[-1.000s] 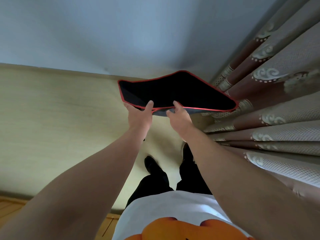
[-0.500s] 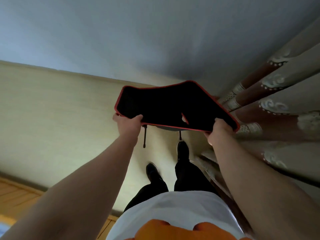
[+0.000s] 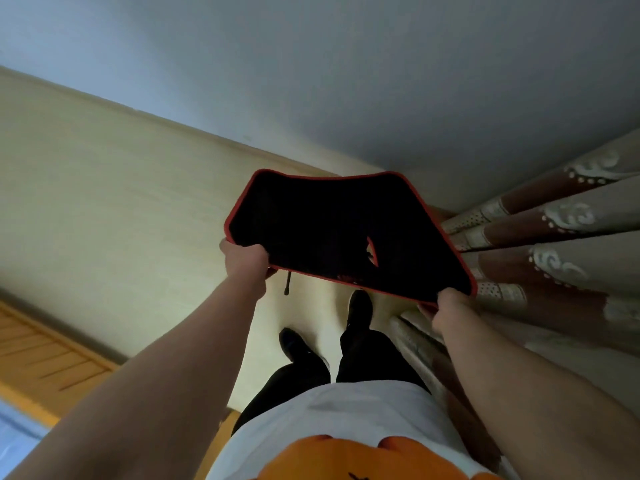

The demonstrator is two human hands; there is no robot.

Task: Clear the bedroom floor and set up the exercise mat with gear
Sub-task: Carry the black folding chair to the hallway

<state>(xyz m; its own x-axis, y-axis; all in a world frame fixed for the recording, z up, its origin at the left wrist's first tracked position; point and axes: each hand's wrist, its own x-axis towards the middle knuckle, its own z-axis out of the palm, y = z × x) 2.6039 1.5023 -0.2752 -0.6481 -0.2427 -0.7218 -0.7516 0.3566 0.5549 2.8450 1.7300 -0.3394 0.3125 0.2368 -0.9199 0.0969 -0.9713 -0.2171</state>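
Observation:
A black mat with a red border [image 3: 332,230] hangs spread out in the air in front of me, above my feet. My left hand [image 3: 244,259] grips its near left corner. My right hand [image 3: 446,308] grips its near right corner. A small red mark shows on the black surface right of the middle. A thin dark cord [image 3: 287,284] dangles below the near edge by my left hand.
Pale floor [image 3: 121,209] runs under the mat to a grey-blue wall [image 3: 346,81]. Brown and beige patterned curtains [image 3: 554,258] hang close on the right. A wooden strip [image 3: 41,355] lies at the lower left. My dark shoes [image 3: 360,306] stand below the mat.
My hands moved apart from the middle of the near edge to its two corners, and the mat spread wider and swung round to the right.

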